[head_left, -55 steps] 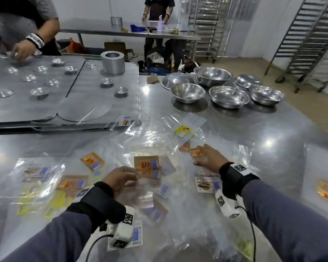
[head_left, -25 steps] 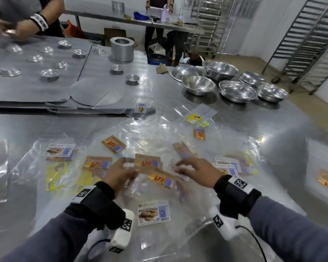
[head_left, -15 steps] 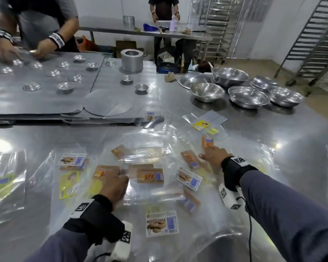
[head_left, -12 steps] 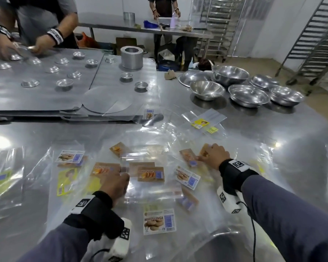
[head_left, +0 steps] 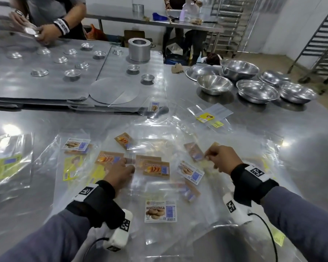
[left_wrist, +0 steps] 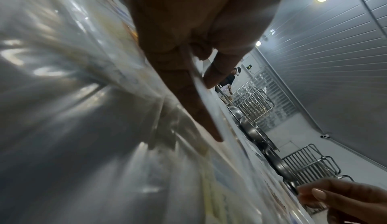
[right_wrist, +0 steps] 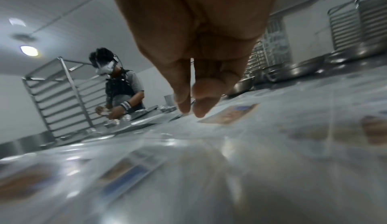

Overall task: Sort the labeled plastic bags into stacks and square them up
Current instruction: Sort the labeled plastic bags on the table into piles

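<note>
Clear plastic bags with printed labels lie spread over the steel table [head_left: 301, 148]. A small stack with brown "Biskut Wangi" labels [head_left: 155, 170] sits in the middle. My left hand [head_left: 127, 165] lies at its left edge; in the left wrist view my left hand [left_wrist: 205, 85] pinches a clear bag edge between thumb and finger. My right hand [head_left: 206, 157] pinches the plastic beside another brown-labelled bag [head_left: 194, 153], thumb and fingertip together at table level [right_wrist: 190, 110]. White "Biskut Lenga" labels [head_left: 160, 210] and yellow labels [head_left: 72, 167] lie around.
Green-labelled bags [head_left: 6, 167] lie at the far left, yellow-labelled ones [head_left: 204, 117] farther back. Steel bowls [head_left: 214, 86] stand at the back right. Metal sheets with small tins [head_left: 45, 80] and a round tin [head_left: 139, 49] fill the back left, where another person [head_left: 45, 34] works.
My right hand moved from the middle of the pile out to the right and pinched down at a brown-labelled bag. My left hand stayed at the brown-labelled stack.
</note>
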A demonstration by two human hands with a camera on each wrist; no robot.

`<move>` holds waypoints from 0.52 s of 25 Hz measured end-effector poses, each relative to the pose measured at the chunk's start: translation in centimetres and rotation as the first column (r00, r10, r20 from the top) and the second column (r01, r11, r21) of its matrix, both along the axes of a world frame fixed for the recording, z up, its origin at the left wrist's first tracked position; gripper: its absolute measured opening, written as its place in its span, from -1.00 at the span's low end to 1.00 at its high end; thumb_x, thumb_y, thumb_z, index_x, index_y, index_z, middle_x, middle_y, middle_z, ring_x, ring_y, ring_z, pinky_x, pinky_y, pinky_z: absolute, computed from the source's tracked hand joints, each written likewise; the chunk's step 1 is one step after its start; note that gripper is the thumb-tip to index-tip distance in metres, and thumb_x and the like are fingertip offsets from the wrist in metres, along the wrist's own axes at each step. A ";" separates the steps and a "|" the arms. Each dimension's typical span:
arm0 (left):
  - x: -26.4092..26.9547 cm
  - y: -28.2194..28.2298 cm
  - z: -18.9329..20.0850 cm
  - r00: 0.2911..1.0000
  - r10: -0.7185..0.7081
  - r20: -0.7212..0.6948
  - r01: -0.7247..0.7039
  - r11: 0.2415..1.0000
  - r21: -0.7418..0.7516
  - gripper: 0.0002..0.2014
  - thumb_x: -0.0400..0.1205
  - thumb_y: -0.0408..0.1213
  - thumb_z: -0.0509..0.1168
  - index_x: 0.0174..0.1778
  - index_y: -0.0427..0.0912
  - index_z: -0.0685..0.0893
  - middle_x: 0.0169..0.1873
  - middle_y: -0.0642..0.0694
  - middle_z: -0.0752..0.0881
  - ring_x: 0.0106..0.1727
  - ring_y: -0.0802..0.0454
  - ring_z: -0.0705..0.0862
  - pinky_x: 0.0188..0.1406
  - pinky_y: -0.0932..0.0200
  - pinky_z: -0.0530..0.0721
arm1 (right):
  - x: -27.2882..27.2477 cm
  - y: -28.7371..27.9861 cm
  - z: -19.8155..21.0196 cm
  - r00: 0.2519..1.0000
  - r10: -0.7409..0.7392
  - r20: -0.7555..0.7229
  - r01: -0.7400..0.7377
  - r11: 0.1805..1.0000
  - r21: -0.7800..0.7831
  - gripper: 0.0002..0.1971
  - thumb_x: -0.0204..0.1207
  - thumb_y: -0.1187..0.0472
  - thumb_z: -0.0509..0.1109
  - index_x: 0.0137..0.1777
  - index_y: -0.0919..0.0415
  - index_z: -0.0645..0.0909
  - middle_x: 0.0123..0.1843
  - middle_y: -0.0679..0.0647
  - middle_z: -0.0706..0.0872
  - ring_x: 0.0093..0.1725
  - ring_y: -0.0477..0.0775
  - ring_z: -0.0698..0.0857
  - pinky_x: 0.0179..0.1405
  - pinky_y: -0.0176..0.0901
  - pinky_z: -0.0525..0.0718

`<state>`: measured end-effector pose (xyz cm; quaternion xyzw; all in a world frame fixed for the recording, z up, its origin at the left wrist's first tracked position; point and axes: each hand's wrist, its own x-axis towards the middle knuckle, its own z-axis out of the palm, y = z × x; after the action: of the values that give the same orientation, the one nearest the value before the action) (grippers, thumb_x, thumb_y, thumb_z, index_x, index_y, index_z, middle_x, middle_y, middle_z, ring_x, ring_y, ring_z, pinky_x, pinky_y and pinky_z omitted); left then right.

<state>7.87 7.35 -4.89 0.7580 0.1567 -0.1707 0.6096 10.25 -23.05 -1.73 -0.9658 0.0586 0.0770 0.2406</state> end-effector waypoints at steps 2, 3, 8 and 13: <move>-0.4 0.3 -0.3 1.000 -0.011 -0.004 0.011 1.000 -0.001 -0.74 0.63 -0.48 0.13 0.22 -0.27 0.53 -0.42 -0.05 0.50 -0.48 0.07 0.42 -0.60 0.25 0.36 | -0.5 0.7 -0.4 0.998 0.041 -0.037 -0.045 0.993 -0.110 -0.67 0.46 0.15 0.47 0.22 0.15 0.61 0.23 0.14 0.64 0.20 0.18 0.61 0.00 -0.24 0.51; -0.6 0.4 -0.4 1.000 -0.019 -0.011 0.018 1.000 -0.006 -0.74 0.63 -0.49 0.13 0.22 -0.28 0.53 -0.42 -0.05 0.50 -0.49 0.07 0.41 -0.60 0.25 0.36 | -0.2 0.4 -0.7 0.997 0.012 -0.080 -0.027 0.982 -0.189 -0.46 0.37 0.07 0.54 0.35 0.11 0.52 0.34 0.10 0.56 0.33 0.20 0.53 0.19 -0.11 0.49; -0.9 0.8 -0.4 0.999 -0.041 -0.011 0.041 0.999 -0.009 -0.75 0.63 -0.49 0.12 0.19 -0.25 0.54 -0.35 -0.10 0.56 -0.45 0.07 0.44 -0.55 0.23 0.37 | -0.5 -1.4 0.0 0.963 -0.041 -0.267 -0.015 0.979 -0.204 -0.26 0.37 0.11 0.56 0.52 0.19 0.35 0.49 0.17 0.47 0.43 0.21 0.47 0.40 -0.06 0.42; -1.1 1.4 -0.9 0.996 -0.079 0.033 0.079 0.997 0.007 -0.63 0.48 -0.33 0.22 0.22 -0.28 0.56 -0.11 -0.27 0.69 -0.38 -0.02 0.52 -0.45 0.19 0.43 | -2.4 0.7 1.6 0.997 -0.030 -0.069 0.014 0.974 -0.225 -0.77 0.53 0.18 0.35 0.16 0.12 0.67 0.18 0.18 0.71 0.14 0.21 0.65 -0.12 -0.20 0.46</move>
<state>6.74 8.72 -5.75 0.7682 0.1168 -0.1817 0.6026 7.80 -22.32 -0.08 -0.9826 0.0862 0.1020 0.1288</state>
